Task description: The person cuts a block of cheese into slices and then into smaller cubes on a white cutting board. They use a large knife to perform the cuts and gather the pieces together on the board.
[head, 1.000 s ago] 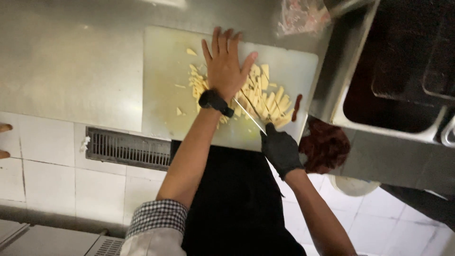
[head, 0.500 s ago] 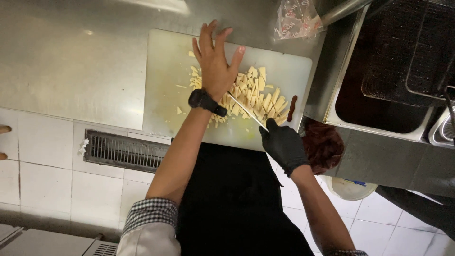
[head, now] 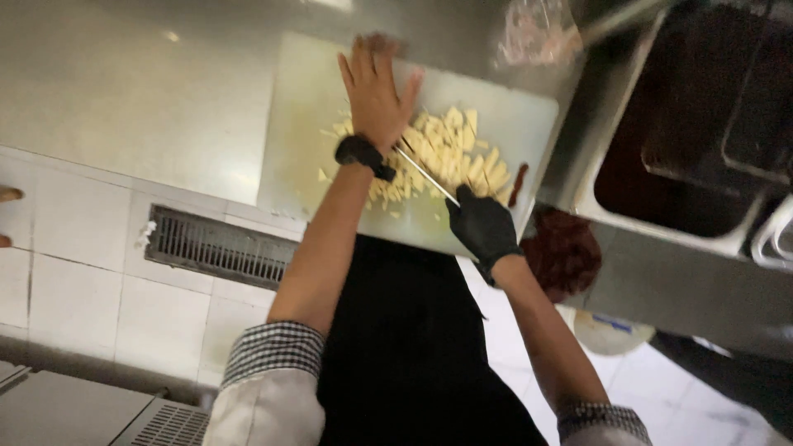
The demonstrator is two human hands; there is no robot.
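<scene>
Head camera looks down on a steel tabletop point(head: 149, 107) that fills the upper left of the view, with a tiled floor point(head: 74, 281) and a metal floor grate point(head: 219, 246) below its near edge. To the right, a deep steel sink point(head: 686, 165) sits beside the tabletop, its basin dark. On the tabletop lies a pale cutting board point(head: 306, 149), its right end near the sink wall. A crumpled clear plastic bag point(head: 537, 33) rests just beyond the board's far right corner. A dark red cloth point(head: 566, 252) hangs below the board's near right corner. A heap of pale yellow chopped pieces point(head: 450, 157) covers the middle and right of the board. The left hand point(head: 376, 91), bare and with a black watch point(head: 361, 154) at the wrist, lies flat with its fingers spread wide, pressing on the left part of the heap. The right hand point(head: 483, 227), in a black glove, is closed around the handle of a knife point(head: 425, 175), whose thin blade runs across the heap toward the left wrist.
</scene>
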